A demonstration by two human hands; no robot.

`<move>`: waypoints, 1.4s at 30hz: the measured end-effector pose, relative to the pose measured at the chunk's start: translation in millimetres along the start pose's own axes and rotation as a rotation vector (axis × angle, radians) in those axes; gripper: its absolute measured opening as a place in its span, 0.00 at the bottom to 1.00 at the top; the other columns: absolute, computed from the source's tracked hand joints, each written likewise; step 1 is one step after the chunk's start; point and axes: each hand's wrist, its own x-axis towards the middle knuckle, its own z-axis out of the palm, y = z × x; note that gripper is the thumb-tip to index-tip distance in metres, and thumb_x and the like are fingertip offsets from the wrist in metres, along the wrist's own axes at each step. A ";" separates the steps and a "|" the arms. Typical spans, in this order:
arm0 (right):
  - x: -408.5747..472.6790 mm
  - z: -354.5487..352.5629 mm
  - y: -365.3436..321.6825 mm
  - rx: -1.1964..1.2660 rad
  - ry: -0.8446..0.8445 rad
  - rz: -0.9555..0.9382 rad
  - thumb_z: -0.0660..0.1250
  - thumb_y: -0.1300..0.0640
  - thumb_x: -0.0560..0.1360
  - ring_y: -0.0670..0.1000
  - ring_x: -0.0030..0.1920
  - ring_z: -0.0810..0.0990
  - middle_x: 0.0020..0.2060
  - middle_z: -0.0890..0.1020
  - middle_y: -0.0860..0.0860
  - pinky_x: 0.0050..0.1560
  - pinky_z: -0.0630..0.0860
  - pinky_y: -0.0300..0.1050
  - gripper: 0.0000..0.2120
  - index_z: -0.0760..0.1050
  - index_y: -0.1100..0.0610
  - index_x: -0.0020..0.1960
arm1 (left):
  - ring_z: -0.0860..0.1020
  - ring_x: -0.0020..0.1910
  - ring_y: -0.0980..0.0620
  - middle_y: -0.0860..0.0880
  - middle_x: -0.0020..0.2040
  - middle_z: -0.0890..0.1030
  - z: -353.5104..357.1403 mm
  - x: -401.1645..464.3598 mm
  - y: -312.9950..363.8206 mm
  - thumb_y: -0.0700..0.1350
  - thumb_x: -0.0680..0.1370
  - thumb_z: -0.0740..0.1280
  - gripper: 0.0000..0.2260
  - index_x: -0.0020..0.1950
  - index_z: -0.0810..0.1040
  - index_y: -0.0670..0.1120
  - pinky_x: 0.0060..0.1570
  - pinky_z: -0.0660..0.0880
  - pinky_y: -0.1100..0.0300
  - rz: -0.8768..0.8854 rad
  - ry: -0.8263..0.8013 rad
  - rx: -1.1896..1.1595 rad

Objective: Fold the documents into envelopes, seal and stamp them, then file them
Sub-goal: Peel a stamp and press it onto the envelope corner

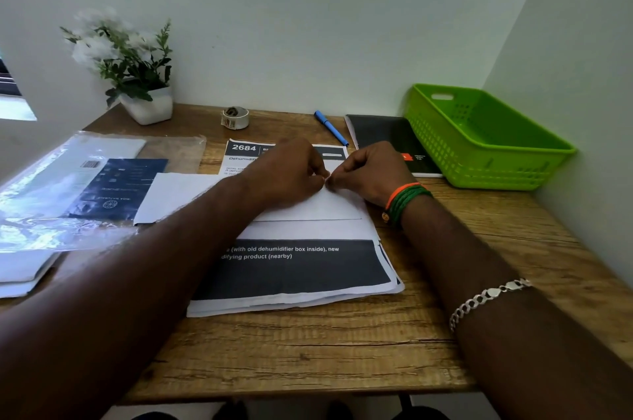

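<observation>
A white envelope (318, 208) lies on a stack of printed documents (294, 268) in the middle of the wooden desk (342, 351). My left hand (287, 172) and my right hand (371, 169) meet fingertip to fingertip at the envelope's upper edge, both pinched on it. What sits between the fingertips is hidden. A second white sheet (174, 196) lies to the left, partly under my left forearm. A roll of tape (235, 117) stands at the back of the desk.
A green plastic basket (479, 135) stands at the back right against the wall. Beside it lie a black notebook (390, 142) and a blue pen (330, 127). A clear plastic bag with a dark leaflet (85, 186) covers the left side. A potted plant (133, 70) stands back left.
</observation>
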 end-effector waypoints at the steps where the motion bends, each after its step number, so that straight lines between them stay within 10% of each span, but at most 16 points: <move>1: 0.5 0.2 0.3 -0.003 -0.001 -0.005 0.81 0.57 0.67 0.45 0.45 0.83 0.38 0.87 0.48 0.54 0.81 0.45 0.05 0.88 0.54 0.42 | 0.76 0.47 0.57 0.53 0.51 0.83 0.4 0.3 -0.7 0.45 0.78 0.71 0.09 0.56 0.87 0.52 0.47 0.68 0.63 0.003 0.001 0.001; 7: 1.4 -13.3 0.0 0.027 -0.151 -0.018 0.79 0.63 0.68 0.42 0.41 0.83 0.38 0.87 0.49 0.48 0.78 0.37 0.06 0.87 0.57 0.44 | 0.78 0.47 0.56 0.53 0.49 0.83 -0.2 0.2 -1.2 0.45 0.77 0.71 0.09 0.56 0.87 0.52 0.45 0.70 0.62 0.016 -0.004 -0.006; 19: 0.2 -4.1 9.2 0.023 0.094 -0.061 0.80 0.58 0.68 0.37 0.24 0.76 0.28 0.82 0.47 0.29 0.71 0.28 0.05 0.86 0.58 0.39 | 0.79 0.42 0.59 0.56 0.41 0.85 11.3 -1.9 -1.1 0.54 0.75 0.74 0.07 0.47 0.89 0.53 0.42 0.77 0.59 -0.065 0.150 -0.116; 42: 1.5 -5.3 10.7 -0.083 0.112 0.001 0.81 0.57 0.66 0.46 0.36 0.83 0.33 0.85 0.48 0.42 0.83 0.44 0.05 0.86 0.57 0.37 | 0.80 0.46 0.55 0.54 0.45 0.85 7.3 -3.0 6.0 0.51 0.72 0.76 0.09 0.49 0.89 0.50 0.48 0.80 0.54 -0.104 0.108 -0.092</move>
